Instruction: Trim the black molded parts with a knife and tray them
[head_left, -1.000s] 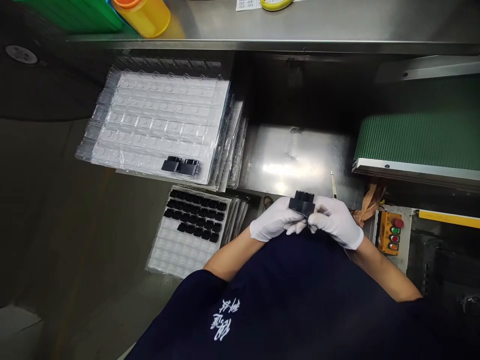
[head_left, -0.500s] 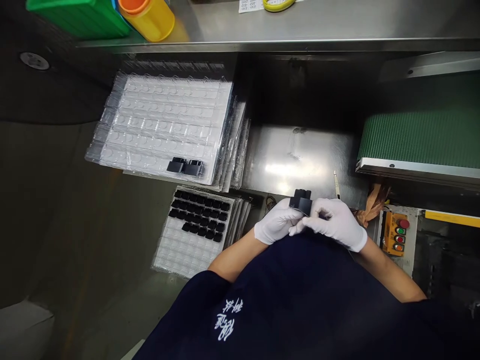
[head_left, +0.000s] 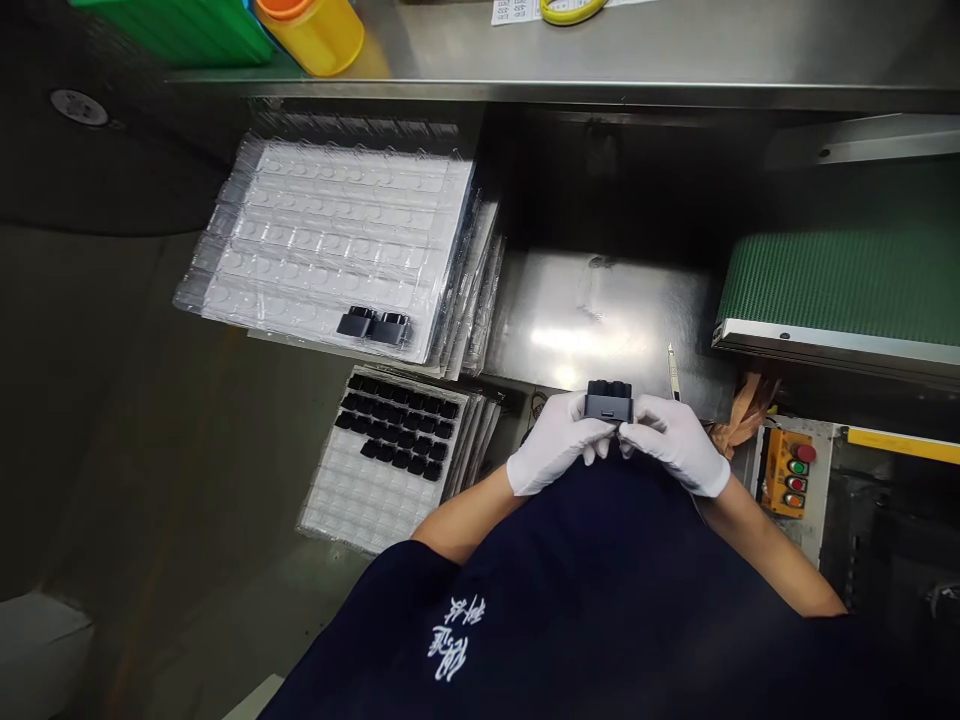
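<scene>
A black plastic housing (head_left: 608, 402) with a ribbed upper part and a small slot in its front is held up close to my body. My white-gloved left hand (head_left: 556, 436) grips its left side, thumb along the lower edge. On the other side my right hand (head_left: 670, 441), also gloved, closes its fingers on the right end. To the left, a clear blister tray (head_left: 322, 215) on top of a stack carries two similar black housings (head_left: 375, 326) in its front row. A lower tray (head_left: 352, 490) holds several rows of small black parts (head_left: 405, 418).
A utility knife (head_left: 673, 372) lies on the metal table (head_left: 555, 310) beyond my right hand. At right are a green conveyor belt (head_left: 847, 285) and an orange button box (head_left: 789, 473). A metal shelf (head_left: 600, 65) spans the far side, bearing a yellow cup (head_left: 322, 40).
The black housing has turned so its slotted side shows, and it is more level. My right hand has shifted its hold onto the right end.
</scene>
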